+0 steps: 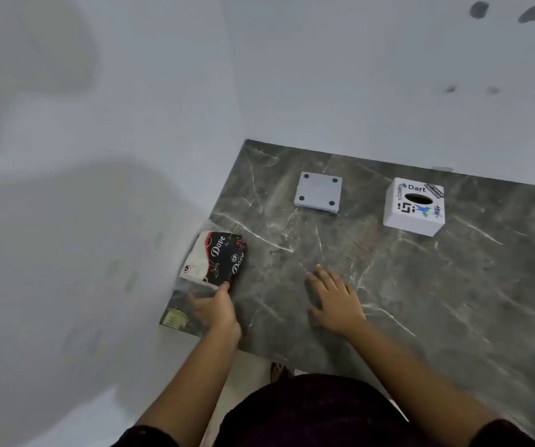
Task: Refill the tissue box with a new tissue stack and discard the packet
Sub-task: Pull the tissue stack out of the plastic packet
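Down at the near left corner of the dark marble table [405, 285], the left hand [214, 309] is closed on the near end of a tissue packet [216, 258], thumb on top and the other fingers hidden under or behind it. The packet is black, red and white with "Dove" printed on it, and its clear plastic end sticks out past the table's left edge; it looks slightly blurred, and whether it rests flat on the table or is lifted a little cannot be told. The right hand [335, 300] lies open and palm down on the bare marble, fingers spread and pointing away from the person, holding nothing, near the packet but apart from it. Farther back on the table sits a white tissue box [414, 208], upright, with stickers on top and a dark oval slot through which no tissue shows. To its left, well apart from it, lies a flat grey square base plate [318, 192] with four dark dots at its corners, lying alone on the marble. Both forearms are bare, with dark sleeves at the bottom of the view. A pale wall [324, 75] rises behind the table.
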